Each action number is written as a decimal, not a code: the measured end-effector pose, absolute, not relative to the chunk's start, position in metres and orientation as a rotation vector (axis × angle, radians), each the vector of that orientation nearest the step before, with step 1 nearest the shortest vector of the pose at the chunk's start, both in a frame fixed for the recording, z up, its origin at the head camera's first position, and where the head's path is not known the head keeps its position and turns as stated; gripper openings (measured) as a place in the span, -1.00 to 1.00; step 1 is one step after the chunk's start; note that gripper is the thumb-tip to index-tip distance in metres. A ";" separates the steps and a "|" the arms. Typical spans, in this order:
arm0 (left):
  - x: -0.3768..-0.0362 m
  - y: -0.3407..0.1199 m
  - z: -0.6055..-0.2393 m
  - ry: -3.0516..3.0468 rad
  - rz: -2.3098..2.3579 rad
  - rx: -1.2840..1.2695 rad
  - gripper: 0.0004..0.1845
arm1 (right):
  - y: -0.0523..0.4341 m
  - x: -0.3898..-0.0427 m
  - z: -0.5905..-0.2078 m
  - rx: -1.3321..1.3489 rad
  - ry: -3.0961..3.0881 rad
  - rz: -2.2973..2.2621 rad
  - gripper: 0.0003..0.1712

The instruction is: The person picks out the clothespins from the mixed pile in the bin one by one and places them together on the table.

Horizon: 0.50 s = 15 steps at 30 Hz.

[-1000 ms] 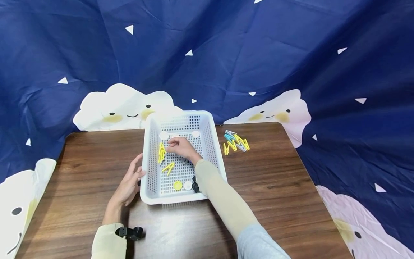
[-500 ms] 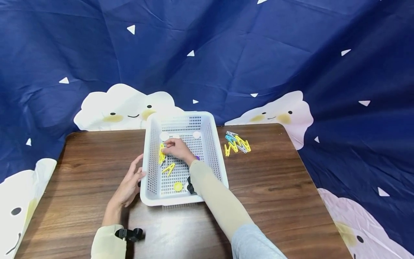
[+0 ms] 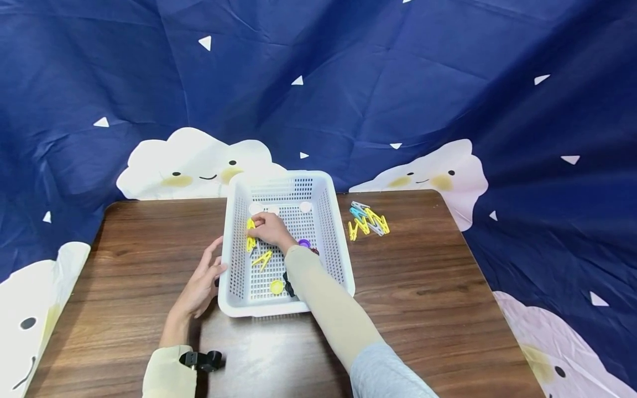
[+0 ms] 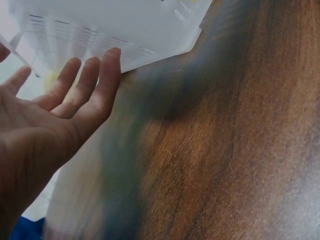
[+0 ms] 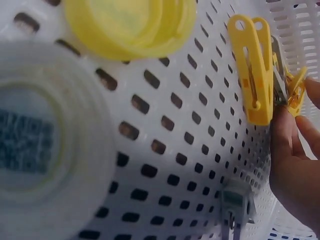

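A white perforated basket (image 3: 259,311) stands on the table. Inside it, my right hand (image 3: 271,229) reaches to the left side, its fingertips at the yellow clothespins (image 3: 250,243). The right wrist view shows the thumb and fingers pinching a yellow clothespin (image 5: 298,90), beside a grey clothespin (image 5: 278,75). Another yellow clothespin (image 3: 262,260) lies nearer the front on the basket floor. My left hand (image 3: 201,279) is at the basket's outer left wall; in the left wrist view its fingers (image 4: 107,82) are spread, with tips against the plastic.
Also in the basket are a yellow cap (image 3: 276,287), white round caps (image 3: 306,207) and a purple cap (image 3: 304,242). Right of it on the wooden table (image 3: 423,287) lie several yellow, blue and grey clothespins (image 3: 375,216). A blue cloth (image 3: 338,99) hangs behind.
My right hand has moved left and down onto the yellow clothespins, and its fingers have closed on one. The purple cap has come into sight. My left hand stays at the basket wall.
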State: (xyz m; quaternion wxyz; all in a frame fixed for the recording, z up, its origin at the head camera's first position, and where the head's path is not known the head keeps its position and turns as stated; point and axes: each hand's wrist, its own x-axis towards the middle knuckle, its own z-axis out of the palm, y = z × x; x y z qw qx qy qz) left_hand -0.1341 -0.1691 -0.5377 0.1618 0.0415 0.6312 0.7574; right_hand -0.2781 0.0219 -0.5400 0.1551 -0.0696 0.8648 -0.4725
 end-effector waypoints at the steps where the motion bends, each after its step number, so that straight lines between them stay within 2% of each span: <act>1: -0.134 -0.169 -0.538 1.807 2.160 0.120 -0.32 | 0.021 -0.278 -0.539 -0.194 2.481 -1.352 -0.46; 15: -0.134 -0.168 -0.536 1.794 2.167 0.102 -0.32 | 0.016 -0.276 -0.537 -0.116 2.513 -1.336 -0.48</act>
